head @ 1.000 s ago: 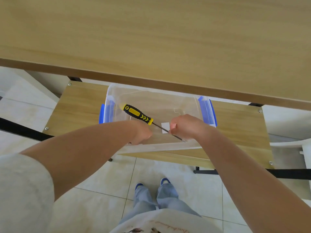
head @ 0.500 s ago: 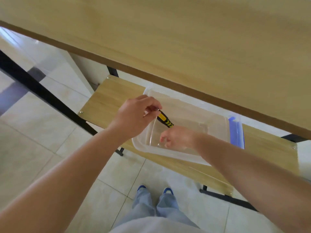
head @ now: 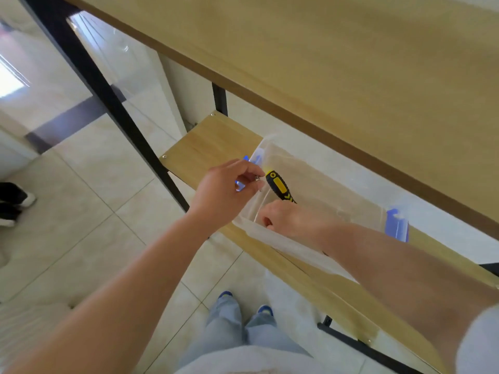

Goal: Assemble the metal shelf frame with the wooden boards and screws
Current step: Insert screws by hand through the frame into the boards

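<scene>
A clear plastic box (head: 280, 247) with blue clips sits on the lower wooden board (head: 210, 141) of the black metal shelf frame (head: 113, 101). My right hand (head: 291, 218) is inside the box and grips a yellow-and-black screwdriver (head: 279, 186), whose handle sticks up to the left. My left hand (head: 224, 193) hovers at the box's left end and pinches a small silver screw (head: 258, 178) between thumb and fingers. The upper wooden board (head: 351, 71) fills the top of the view.
Screw heads show at the lower board's left corners (head: 164, 157). My legs and blue shoes (head: 243, 314) stand on the tiled floor below. Another person's dark shoe (head: 13, 201) is at the far left. A black frame bar (head: 359, 344) runs along the floor at the lower right.
My view has swung left and closer. My left hand rose out of the box with the screw, while my right hand stayed in the box with the screwdriver.
</scene>
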